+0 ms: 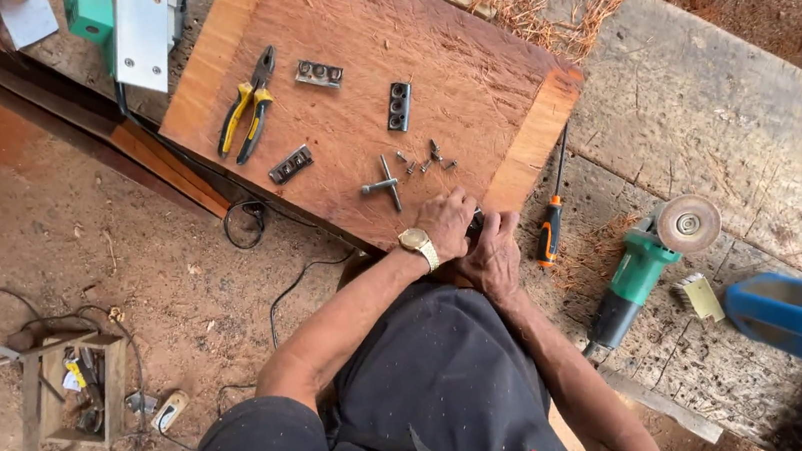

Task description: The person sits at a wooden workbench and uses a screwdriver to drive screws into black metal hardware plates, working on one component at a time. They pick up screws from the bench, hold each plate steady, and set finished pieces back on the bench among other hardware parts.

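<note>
On board [464, 67] edge, both hands' fingers pinch sth small — unclear; pliers [247, 107], screws [426, 160], grinder [647, 263] nearby.

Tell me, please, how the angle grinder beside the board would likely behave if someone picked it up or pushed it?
The angle grinder looks rigid and probably heavy for its size, with a thick green body. Its disc end likely weighs more, so it may tip forward when lifted by the black handle. Lying on rough, dusty planks, it would probably drag, not roll.
</note>
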